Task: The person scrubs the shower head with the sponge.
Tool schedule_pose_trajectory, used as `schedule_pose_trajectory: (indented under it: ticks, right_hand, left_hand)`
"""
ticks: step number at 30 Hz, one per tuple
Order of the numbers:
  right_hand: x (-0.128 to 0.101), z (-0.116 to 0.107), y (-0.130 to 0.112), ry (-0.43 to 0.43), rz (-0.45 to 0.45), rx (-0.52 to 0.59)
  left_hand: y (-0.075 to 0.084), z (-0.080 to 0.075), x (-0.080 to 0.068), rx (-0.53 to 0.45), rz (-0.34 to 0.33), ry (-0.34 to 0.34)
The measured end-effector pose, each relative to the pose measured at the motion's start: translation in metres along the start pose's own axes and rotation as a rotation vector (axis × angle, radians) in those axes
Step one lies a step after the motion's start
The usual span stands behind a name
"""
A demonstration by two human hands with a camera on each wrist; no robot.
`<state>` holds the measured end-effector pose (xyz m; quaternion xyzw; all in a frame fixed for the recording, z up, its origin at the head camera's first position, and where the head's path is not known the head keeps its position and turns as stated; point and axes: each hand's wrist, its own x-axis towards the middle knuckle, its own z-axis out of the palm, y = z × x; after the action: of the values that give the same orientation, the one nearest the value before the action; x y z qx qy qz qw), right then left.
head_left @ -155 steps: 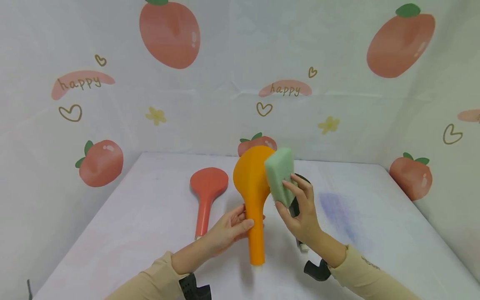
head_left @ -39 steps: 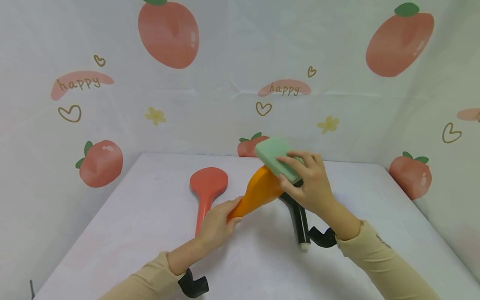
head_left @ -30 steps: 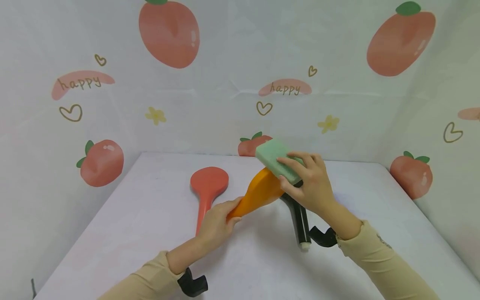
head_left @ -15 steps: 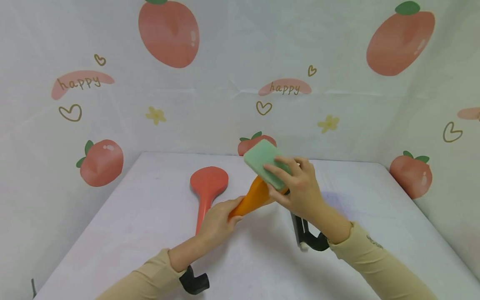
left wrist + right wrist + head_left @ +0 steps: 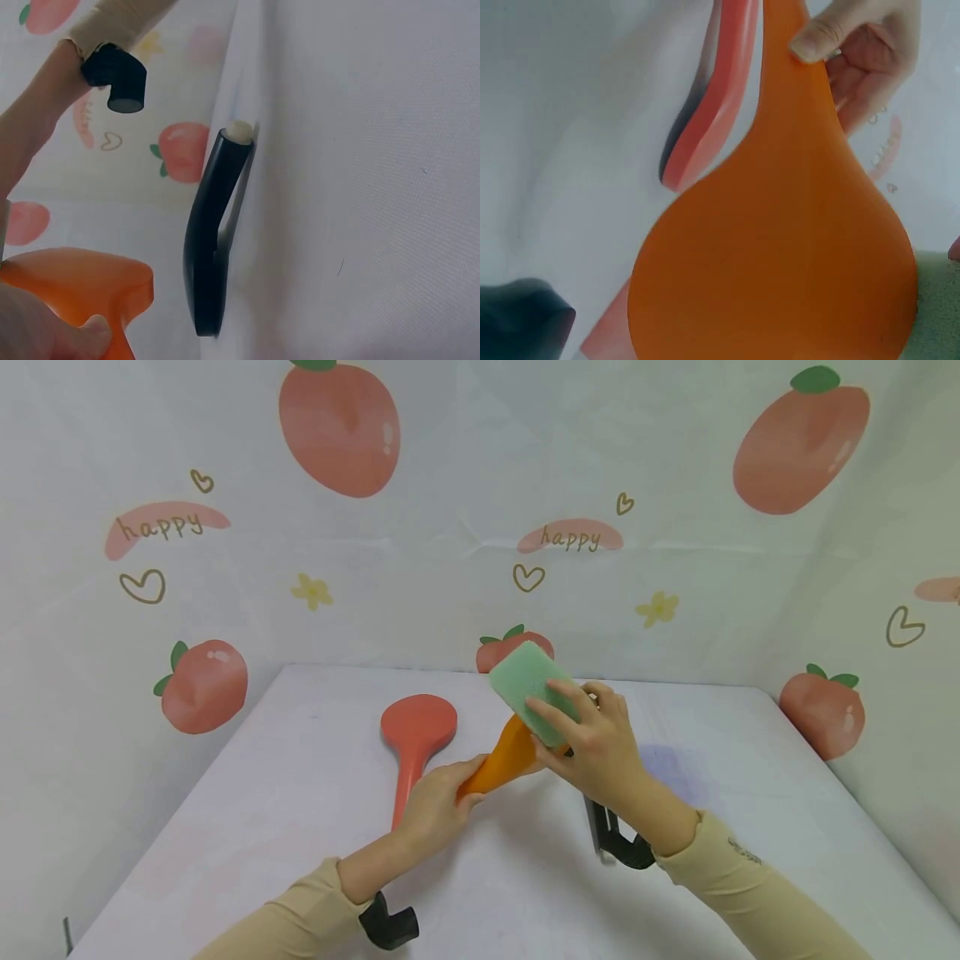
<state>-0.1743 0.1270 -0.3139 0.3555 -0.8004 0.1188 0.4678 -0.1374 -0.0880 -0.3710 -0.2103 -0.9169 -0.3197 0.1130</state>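
Note:
My left hand (image 5: 433,806) grips the handle of an orange paddle (image 5: 507,758) and holds it tilted above the table. The paddle's round head (image 5: 772,262) fills the right wrist view, with the left thumb (image 5: 815,39) on its neck. My right hand (image 5: 592,745) holds a green sponge (image 5: 531,691) flat against the paddle's head. A black paddle (image 5: 212,232) lies on the table beneath my right forearm, mostly hidden in the head view.
A red paddle (image 5: 415,745) lies flat on the white table (image 5: 300,827), left of my hands. Printed fabric walls (image 5: 465,510) close in the table at the back and both sides.
The right hand has slid the sponge leftward along the orange paddle's head and turned it slightly. The left hand has kept its grip in place.

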Motion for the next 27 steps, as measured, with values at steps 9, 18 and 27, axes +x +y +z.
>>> schedule_pose_trajectory:
  ticks: [9,18,27]
  right_hand:
    - [-0.011,0.013,-0.020,0.003,-0.224,-0.171]
    - [-0.013,0.016,-0.021,0.048,-0.249,-0.225]
    - [-0.022,0.023,-0.027,0.040,-0.255,-0.237]
  left_hand:
    - [0.000,0.003,0.002,0.013,0.047,0.017]
    - [-0.002,0.006,0.002,-0.007,0.025,-0.015]
    - [-0.003,0.007,0.002,-0.064,0.011,-0.035]
